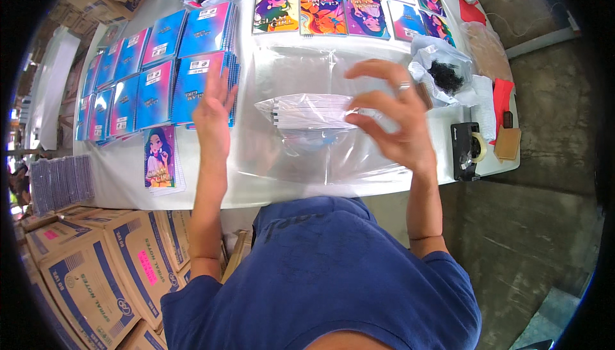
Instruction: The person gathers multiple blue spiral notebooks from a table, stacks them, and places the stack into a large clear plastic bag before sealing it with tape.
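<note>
In front of me a block of notebooks (314, 111), seen edge-on, stands in a clear plastic bag (282, 158) spread on the table. My right hand (394, 122) hovers at the block's right end, fingers curved and apart; I cannot tell whether the fingertips touch the plastic. My left hand (214, 113) is raised with its fingers stretched out, empty, beside the stacks of blue and pink spiral notebooks (154, 97). One notebook with an illustrated cover (159, 158) lies below those stacks, near the table's front edge.
Colourful notebooks (300, 13) lie in rows at the back. To the right are a wrapping with black shreds (445, 75), a tape dispenser (464, 151) and a tan block (508, 143). Cardboard boxes (90, 286) and a notebook stack (61, 183) stand at the left. The table (269, 190) has a pale cover.
</note>
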`<state>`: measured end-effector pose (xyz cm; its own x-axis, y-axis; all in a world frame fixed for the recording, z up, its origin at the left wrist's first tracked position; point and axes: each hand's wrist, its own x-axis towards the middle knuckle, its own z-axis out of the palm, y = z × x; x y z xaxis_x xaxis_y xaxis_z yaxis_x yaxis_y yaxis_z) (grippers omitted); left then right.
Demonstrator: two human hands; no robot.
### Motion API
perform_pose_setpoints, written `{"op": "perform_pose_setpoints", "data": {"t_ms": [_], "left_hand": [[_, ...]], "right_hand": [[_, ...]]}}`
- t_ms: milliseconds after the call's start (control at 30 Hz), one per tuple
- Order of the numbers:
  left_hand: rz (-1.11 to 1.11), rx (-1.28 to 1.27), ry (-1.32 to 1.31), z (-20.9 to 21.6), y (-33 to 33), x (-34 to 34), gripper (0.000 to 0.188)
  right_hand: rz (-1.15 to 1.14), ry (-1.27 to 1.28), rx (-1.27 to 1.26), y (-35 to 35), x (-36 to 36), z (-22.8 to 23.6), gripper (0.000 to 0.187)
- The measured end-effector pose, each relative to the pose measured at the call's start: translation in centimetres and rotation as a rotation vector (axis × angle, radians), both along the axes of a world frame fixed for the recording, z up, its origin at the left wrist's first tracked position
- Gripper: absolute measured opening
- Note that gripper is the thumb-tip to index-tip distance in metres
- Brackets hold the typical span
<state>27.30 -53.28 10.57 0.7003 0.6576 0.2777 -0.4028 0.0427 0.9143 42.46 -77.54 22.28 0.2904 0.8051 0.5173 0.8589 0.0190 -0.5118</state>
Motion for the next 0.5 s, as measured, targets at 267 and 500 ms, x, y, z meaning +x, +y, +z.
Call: {"op": "perform_pose_setpoints", "data": {"t_ms": [267,500], "left_hand": [[-0.173,-0.031,0.107,-10.0,-4.3,-1.4,0.076],[-0.214,-0.295,0.019,-11.5,-5.2,-1.4,0.063]], "right_hand": [[-0.306,-0.22,0.037,5.0,2.5,-2.0,0.026],[-0.034,-0.354,-0.056,7.8,-4.6,-3.0,0.038]]}}
